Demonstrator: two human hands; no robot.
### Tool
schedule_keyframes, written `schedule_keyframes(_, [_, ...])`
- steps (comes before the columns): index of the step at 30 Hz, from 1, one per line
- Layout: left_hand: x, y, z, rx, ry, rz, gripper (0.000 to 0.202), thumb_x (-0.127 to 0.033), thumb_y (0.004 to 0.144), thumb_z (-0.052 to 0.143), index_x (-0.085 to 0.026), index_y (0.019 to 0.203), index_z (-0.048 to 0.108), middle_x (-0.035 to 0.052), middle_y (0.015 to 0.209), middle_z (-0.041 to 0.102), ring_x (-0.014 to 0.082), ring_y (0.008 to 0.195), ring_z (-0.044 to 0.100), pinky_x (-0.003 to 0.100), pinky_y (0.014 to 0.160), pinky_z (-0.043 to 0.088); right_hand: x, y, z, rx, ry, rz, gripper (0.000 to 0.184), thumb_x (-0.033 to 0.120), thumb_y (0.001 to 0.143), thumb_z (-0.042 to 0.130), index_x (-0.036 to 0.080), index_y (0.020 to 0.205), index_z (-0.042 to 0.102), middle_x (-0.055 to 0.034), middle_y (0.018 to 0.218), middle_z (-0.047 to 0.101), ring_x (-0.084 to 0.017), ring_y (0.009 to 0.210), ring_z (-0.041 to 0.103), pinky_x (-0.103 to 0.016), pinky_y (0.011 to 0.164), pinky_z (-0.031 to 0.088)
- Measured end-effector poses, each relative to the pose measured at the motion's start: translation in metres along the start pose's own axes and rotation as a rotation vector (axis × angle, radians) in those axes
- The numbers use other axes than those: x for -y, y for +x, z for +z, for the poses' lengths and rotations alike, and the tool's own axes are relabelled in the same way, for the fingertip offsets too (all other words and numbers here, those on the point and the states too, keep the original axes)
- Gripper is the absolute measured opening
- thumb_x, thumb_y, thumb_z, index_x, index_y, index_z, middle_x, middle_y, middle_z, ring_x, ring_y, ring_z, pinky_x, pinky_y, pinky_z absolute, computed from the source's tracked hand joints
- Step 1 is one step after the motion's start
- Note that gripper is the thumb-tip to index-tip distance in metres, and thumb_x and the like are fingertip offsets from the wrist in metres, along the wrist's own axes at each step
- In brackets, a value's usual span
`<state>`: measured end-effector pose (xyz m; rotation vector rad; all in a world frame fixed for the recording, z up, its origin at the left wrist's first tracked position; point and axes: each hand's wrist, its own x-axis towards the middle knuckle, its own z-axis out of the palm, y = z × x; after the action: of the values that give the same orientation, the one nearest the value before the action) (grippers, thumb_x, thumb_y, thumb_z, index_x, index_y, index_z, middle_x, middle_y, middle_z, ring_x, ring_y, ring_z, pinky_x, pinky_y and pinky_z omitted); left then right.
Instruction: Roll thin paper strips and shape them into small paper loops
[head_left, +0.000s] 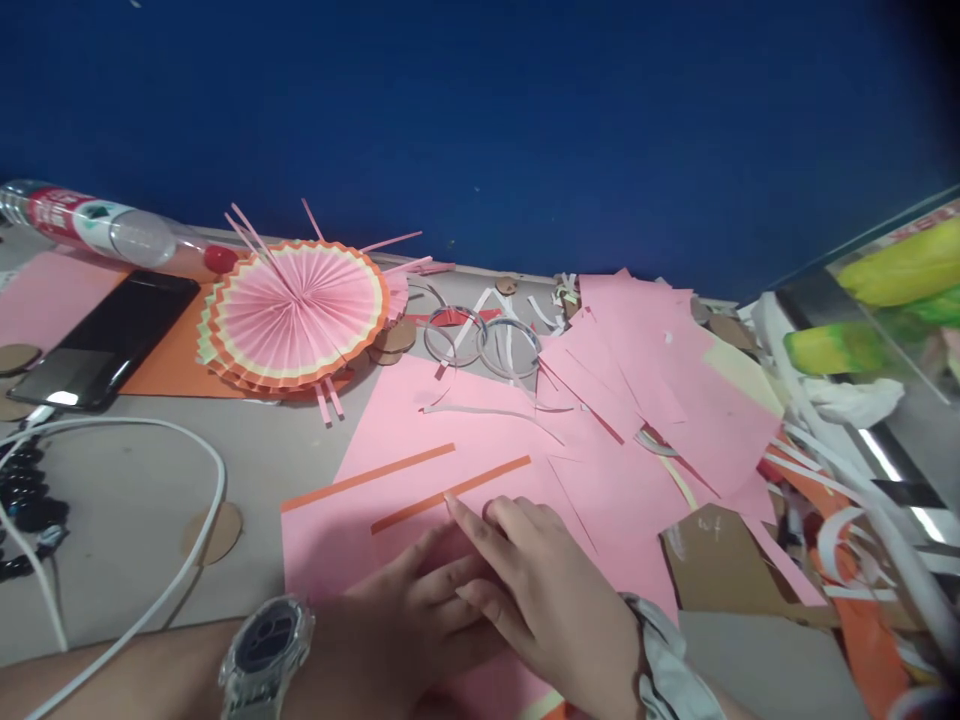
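Observation:
A pink paper sheet (337,530) lies under both hands, with two orange paper strips across it: an upper strip (367,478) and a lower strip (487,478). My right hand (547,600) reaches over from the right, its index fingertip at the lower strip's near edge and its thumb held apart. Partly beneath it, my left hand (412,610) rests on the pink sheet with fingers stretched to the right; some of its fingertips are hidden. Neither hand visibly grips anything. Beyond them sits a pleated paper rosette (300,310) in pink, cream and orange.
Tape rolls (508,348) and paper scraps lie at the back. Pink offcuts (645,370) pile up at right beside a cardboard piece (727,570). At left are a phone (112,335), a plastic bottle (112,230) and a white cable (217,470). A blue panel (480,130) stands behind.

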<state>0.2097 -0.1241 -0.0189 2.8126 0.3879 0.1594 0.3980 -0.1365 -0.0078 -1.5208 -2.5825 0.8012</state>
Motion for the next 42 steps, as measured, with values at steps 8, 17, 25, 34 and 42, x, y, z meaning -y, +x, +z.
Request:
schedule_keyframes(8, [0.001, 0.004, -0.008, 0.063, 0.027, 0.024, 0.054, -0.046, 0.084, 0.046, -0.025, 0.133, 0.039, -0.0019, 0.134, 0.045, 0.0226, 0.128, 0.03, 0.04, 0.107, 0.021, 0.0, -0.003, 0.0, -0.003, 0.033, 0.012, 0.053, 0.036, 0.09, 0.035, 0.021, 0.14, 0.025, -0.0094, 0.095, 0.048, -0.023, 0.083, 0.044, -0.04, 0.071, 0.041])
schedule_keyframes(17, [0.0, 0.0, -0.004, 0.078, -0.065, 0.015, 0.057, -0.047, 0.088, 0.04, -0.021, 0.137, 0.031, 0.0017, 0.136, 0.043, 0.0211, 0.13, 0.026, 0.037, 0.109, 0.014, -0.001, -0.003, 0.0, 0.009, -0.001, 0.012, 0.053, 0.037, 0.09, 0.036, 0.022, 0.14, 0.024, -0.0081, 0.094, 0.049, -0.022, 0.082, 0.044, -0.04, 0.071, 0.041])
schedule_keyframes(25, [0.005, 0.001, -0.01, 0.216, -0.243, 0.047, 0.066, -0.05, 0.084, 0.043, -0.017, 0.138, 0.028, 0.0069, 0.14, 0.037, 0.0239, 0.132, 0.024, 0.04, 0.111, 0.007, 0.0, -0.006, 0.008, -0.012, -0.058, 0.026, 0.054, 0.037, 0.091, 0.033, 0.02, 0.14, 0.022, -0.0088, 0.094, 0.048, -0.022, 0.081, 0.044, -0.04, 0.069, 0.041])
schedule_keyframes(34, [0.005, -0.002, -0.003, 0.179, -0.256, 0.062, 0.062, -0.052, 0.087, 0.036, -0.014, 0.136, 0.03, 0.0075, 0.139, 0.037, 0.0238, 0.132, 0.023, 0.04, 0.111, 0.003, -0.001, -0.006, 0.007, -0.011, -0.179, 0.053, 0.052, 0.039, 0.091, 0.032, 0.019, 0.139, 0.025, -0.0073, 0.089, 0.05, -0.021, 0.076, 0.045, -0.037, 0.066, 0.04])
schedule_keyframes(42, [0.005, -0.001, -0.004, 0.128, -0.163, 0.086, 0.067, -0.052, 0.082, 0.044, -0.012, 0.134, 0.033, 0.0083, 0.131, 0.046, 0.0251, 0.128, 0.029, 0.041, 0.111, 0.003, 0.008, -0.008, 0.012, -0.028, -0.343, 0.043, 0.055, 0.04, 0.088, 0.042, 0.017, 0.136, 0.03, -0.0054, 0.083, 0.051, -0.02, 0.071, 0.046, -0.036, 0.06, 0.039])
